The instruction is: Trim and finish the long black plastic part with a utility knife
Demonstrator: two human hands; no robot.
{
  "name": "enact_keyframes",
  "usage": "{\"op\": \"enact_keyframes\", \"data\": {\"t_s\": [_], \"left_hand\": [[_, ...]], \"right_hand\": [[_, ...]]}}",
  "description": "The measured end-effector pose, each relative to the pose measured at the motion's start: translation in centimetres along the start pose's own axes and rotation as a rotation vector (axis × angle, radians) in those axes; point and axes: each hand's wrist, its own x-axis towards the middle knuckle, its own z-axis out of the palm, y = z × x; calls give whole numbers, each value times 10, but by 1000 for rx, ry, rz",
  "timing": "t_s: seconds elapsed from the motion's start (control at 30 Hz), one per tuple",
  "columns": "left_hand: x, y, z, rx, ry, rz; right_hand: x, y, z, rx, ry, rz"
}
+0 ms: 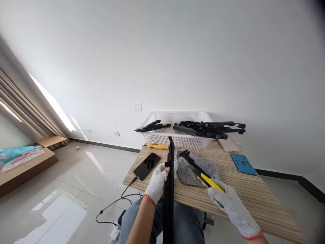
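Your left hand (156, 179), in a white knitted glove with an orange cuff, has its fingers clamped around a long black plastic strip (169, 193); it runs from over your lap past the table's near edge, a grip that probably steadies it. Your right hand (225, 196), gloved alike, closes its fingers on the rear of a yellow-and-black utility knife (212, 183), seemingly to leave its blurred front end free, near the speckled grey cloth (211, 165).
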Motion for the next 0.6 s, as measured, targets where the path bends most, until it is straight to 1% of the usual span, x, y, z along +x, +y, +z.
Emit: {"op": "enact_keyframes", "data": {"t_s": [0.07,0.13,0.27,0.33,0.47,0.6], "left_hand": [[0,1,0,-9,2,-4],[0,1,0,-16,7,-6],[0,2,1,-6,17,0],[0,2,1,3,24,10],[1,0,-1,18,17,24],[5,-3,-5,32,16,36]], "right_hand": [[-5,-4,1,-24,41,-21],[-7,-6,3,-91,27,-48],[-6,-5,7,-265,1,-211],[-5,-5,9,-315,-2,-258],[-3,-7,10,-315,-21,-257],[-2,-8,7,-285,-58,-211]]}}
